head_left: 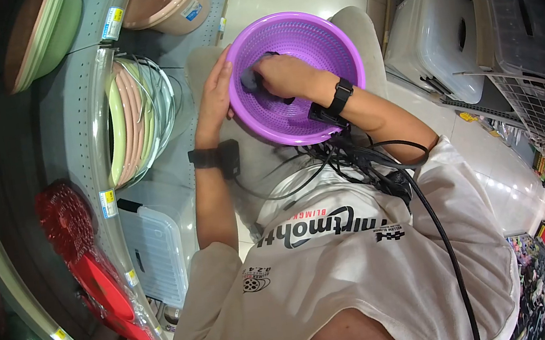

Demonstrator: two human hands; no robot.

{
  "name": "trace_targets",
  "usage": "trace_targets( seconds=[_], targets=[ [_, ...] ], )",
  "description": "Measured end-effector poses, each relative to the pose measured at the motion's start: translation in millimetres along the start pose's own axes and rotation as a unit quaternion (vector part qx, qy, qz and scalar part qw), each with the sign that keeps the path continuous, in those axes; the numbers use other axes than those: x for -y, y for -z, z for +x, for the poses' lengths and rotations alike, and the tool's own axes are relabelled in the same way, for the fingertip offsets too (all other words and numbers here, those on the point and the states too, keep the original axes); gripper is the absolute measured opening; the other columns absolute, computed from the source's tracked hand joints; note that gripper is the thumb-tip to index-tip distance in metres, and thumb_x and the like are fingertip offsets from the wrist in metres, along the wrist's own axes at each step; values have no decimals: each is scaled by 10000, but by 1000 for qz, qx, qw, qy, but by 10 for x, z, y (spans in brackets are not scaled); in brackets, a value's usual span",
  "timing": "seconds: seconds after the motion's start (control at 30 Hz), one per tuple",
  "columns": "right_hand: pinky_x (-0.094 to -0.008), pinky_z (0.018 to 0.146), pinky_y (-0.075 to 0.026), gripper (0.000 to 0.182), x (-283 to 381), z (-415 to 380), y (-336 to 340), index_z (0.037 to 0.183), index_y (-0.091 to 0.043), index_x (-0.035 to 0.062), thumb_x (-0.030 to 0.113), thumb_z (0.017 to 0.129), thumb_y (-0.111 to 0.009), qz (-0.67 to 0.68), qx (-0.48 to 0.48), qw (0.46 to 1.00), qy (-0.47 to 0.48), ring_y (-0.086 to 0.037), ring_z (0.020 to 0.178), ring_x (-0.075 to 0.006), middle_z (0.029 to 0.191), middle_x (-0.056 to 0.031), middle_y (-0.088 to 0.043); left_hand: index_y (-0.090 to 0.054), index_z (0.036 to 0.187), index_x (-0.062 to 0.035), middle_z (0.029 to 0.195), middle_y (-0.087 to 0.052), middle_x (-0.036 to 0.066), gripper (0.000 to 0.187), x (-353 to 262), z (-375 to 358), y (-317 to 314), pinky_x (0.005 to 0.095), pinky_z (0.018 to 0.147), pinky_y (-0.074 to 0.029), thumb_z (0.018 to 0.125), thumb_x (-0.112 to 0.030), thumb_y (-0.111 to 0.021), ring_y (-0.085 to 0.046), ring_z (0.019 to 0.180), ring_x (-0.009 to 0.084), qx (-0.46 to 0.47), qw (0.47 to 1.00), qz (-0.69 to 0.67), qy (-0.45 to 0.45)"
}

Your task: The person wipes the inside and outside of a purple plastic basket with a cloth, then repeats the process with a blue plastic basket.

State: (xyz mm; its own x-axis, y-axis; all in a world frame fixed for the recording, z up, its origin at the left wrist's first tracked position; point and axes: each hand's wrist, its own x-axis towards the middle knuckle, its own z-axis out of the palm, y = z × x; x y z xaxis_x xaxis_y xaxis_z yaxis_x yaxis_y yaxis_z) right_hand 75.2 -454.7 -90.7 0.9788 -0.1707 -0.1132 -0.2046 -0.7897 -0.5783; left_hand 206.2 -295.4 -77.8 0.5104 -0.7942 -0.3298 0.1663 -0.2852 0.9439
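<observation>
A purple plastic basket with a perforated wall (341, 40) rests on my lap. My left hand (213, 95) grips its left rim, thumb lying along the outer side and the other fingers partly hidden. Inside the basket, my right hand (287, 75) is closed on a dark grey cloth (250, 81), which lies against the inner left wall. Part of the cloth is covered by my fingers. Each wrist wears a black strap (340, 96), and black cables (354, 159) run across my shirt below the basket.
Shelves on the left hold stacked basins (56, 40), a pink tub (179, 7), a bundle of round rims (135, 119), red dustpan-like items (100, 275) and a clear box (155, 247). Lidded storage boxes (437, 38) stand on the right, with a wire rack (521, 96) nearby.
</observation>
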Motion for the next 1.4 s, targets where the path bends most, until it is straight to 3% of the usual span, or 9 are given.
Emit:
trace_targets(
  seconds=[0.23,0.3,0.43,0.7,1.03,1.17,1.23,1.27,1.4],
  targets=[
    [-495,902,-581,248,-182,-5,-9,1077,-709,-34,20,856,-609,-24,-41,999,-4,-720,1059,-407,1121,-263,-727,-534,1563,-182,756,-632,-32,486,-2,-2,-23,218,376,-331,1133,-400,-475,-441,451,27,-3,1000,-6,-11],
    [-493,924,-578,263,-221,-1,16,1113,-700,-29,30,879,-596,-55,-22,997,-50,-714,1084,-399,1155,-262,-718,-535,1562,-182,755,-631,-32,486,-1,-11,-22,218,375,-330,1133,-401,-476,-442,451,27,-3,1000,-7,-9],
    [-492,912,-586,249,-370,-26,76,1095,-710,-31,47,892,-589,-83,-25,995,-54,-727,1056,-401,1122,-257,-733,-536,1562,-185,747,-626,-32,489,-18,-16,-17,219,372,-327,1132,-410,-478,-444,449,29,0,1000,-13,6],
    [-496,870,-597,230,-396,-147,345,1010,-775,-20,64,881,-603,-97,82,981,-147,-742,1025,-406,1064,-257,-751,-532,1565,-189,748,-628,-25,499,16,16,-6,220,369,-330,1128,-425,-481,-451,452,33,0,1000,-3,3],
    [-484,888,-577,281,-424,-393,521,1074,-758,-32,50,848,-612,-75,191,971,-125,-730,1051,-421,1080,-280,-741,-529,1563,-154,747,-634,-16,525,-12,8,-15,224,370,-331,1122,-436,-486,-462,456,36,-1,1000,3,-2],
    [-477,869,-562,376,-332,-503,633,1171,-756,61,113,807,-679,-15,270,954,-127,-723,989,-418,1034,-230,-759,-526,1564,-150,747,-634,-12,529,-40,-1,-16,226,375,-336,1123,-439,-483,-465,456,40,-4,1000,14,-5],
    [-478,868,-560,385,-258,-566,642,1169,-755,52,130,798,-688,9,327,940,-95,-722,959,-419,1012,-229,-758,-529,1561,-149,741,-629,-12,525,-29,-5,-10,227,380,-341,1125,-437,-480,-467,457,43,-1,1000,7,3],
    [-474,856,-562,399,-317,-605,555,1172,-747,43,149,792,-684,17,322,946,-33,-719,935,-419,994,-228,-756,-529,1561,-149,741,-629,-12,525,-19,-7,-8,227,380,-341,1125,-437,-480,-467,457,43,-2,1000,7,1],
    [-467,842,-560,419,-225,-708,531,1190,-728,25,180,802,-701,75,310,948,-4,-712,939,-418,997,-239,-745,-522,1566,-148,737,-622,-12,521,82,39,13,226,384,-349,1127,-425,-479,-470,456,44,-1,1000,0,-14]
  ],
)
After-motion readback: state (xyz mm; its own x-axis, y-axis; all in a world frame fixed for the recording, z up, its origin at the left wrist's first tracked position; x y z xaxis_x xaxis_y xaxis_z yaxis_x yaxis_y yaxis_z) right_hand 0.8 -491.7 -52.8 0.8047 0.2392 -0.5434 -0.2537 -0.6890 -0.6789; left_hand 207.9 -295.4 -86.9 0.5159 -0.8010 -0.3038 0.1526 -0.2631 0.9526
